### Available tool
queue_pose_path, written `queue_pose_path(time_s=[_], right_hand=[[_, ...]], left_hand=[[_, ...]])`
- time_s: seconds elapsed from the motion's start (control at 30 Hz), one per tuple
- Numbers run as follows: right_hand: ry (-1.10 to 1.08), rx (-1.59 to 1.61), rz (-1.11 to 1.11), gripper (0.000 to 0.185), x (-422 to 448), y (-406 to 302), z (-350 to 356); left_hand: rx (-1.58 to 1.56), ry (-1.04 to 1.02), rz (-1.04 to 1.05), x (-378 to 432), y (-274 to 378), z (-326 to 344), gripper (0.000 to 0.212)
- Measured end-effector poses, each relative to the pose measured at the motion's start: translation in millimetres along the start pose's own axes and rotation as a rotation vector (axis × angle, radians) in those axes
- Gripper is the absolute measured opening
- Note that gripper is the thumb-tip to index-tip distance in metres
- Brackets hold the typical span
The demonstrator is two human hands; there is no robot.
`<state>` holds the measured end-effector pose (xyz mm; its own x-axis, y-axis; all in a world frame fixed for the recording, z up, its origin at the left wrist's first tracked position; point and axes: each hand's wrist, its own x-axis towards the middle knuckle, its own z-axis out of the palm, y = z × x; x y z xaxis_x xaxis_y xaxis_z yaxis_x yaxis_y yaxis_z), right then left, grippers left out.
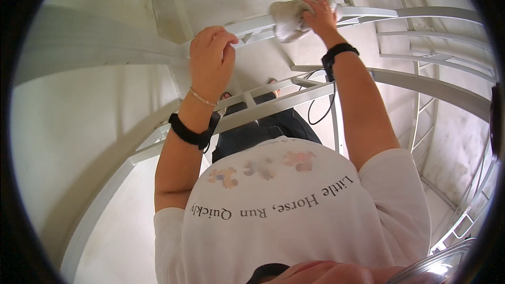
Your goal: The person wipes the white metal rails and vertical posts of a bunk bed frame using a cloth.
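My right hand grips a crumpled off-white cloth, which is draped over a pale grey metal rail with cross braces below its upper bar. The thumb and fingers press the cloth against the rail, hiding that part of the metal. My left hand is at the left part of the same rail, back of the hand facing me and fingers curled. Its palm side is hidden, so whether it grips the metal cannot be told.
A second braced rail crosses nearer my body, above my legs. A black cable hangs in a loop from my right wristband. Pale walls stand at left. More metal frames with ladder-like rungs stand at right.
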<state>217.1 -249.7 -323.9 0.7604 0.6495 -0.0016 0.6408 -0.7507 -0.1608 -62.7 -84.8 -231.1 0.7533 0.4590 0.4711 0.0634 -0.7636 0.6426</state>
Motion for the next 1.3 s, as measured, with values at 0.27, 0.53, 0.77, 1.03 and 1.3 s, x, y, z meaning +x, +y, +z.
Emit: queue_pose_path(time_s=[0.27, 0.53, 0.77, 1.03, 1.3], right_hand=[[-0.159, -0.037, 0.281, 0.054, 44, 33, -20], [0.073, -0.164, 0.385, 0.038, 52, 22, 9], [0.081, -0.18, 0.326, 0.039, 68, 77, 4], [0.305, -0.045, 0.493, 0.04, 95, 174, -3], [0.26, -0.09, 0.553, 0.041, 123, 248, -23]], left_hand=[[0.235, -0.3, -0.364, 34, -75, 102, 0.02], [0.384, -0.482, -0.74, 46, -104, 142, 0.035], [0.567, -0.407, -0.822, 46, -96, 151, 0.033], [0.698, -0.225, -0.686, 41, -85, 155, 0.025], [0.709, -0.169, -0.705, 46, -78, 157, 0.023]])
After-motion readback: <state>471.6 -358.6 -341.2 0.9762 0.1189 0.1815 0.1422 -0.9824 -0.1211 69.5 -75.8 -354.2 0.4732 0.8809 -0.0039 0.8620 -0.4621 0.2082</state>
